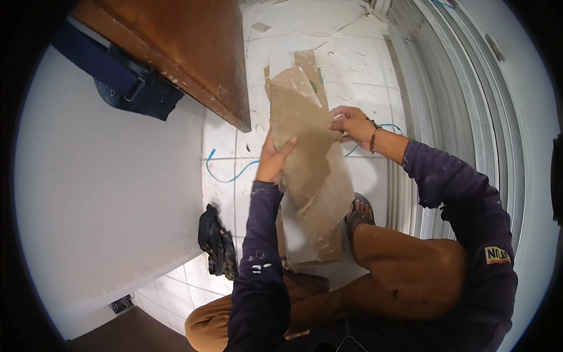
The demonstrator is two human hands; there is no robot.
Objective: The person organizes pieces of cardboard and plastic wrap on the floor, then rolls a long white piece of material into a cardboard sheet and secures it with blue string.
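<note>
A long, ragged tan piece of board (302,146), like paper-faced plasterboard, is held up in front of me over the floor. Its surface is smooth brown at the upper part and paler and torn toward the lower right. My left hand (273,159) grips its left edge, thumb on top and the other fingers hidden underneath. At the right edge my right hand (352,124) pinches the torn margin between thumb and fingers. Beneath it lies a flat cardboard sheet (329,249), mostly covered by the piece.
A brown wooden door (199,53) stands at the upper left, near a dark blue bag (138,94). Metal tracks (463,100) run along the right. A blue strap (226,180) and a crumpled black bundle (216,240) lie on the white tiles (352,64). My sandalled foot (359,214) is close by.
</note>
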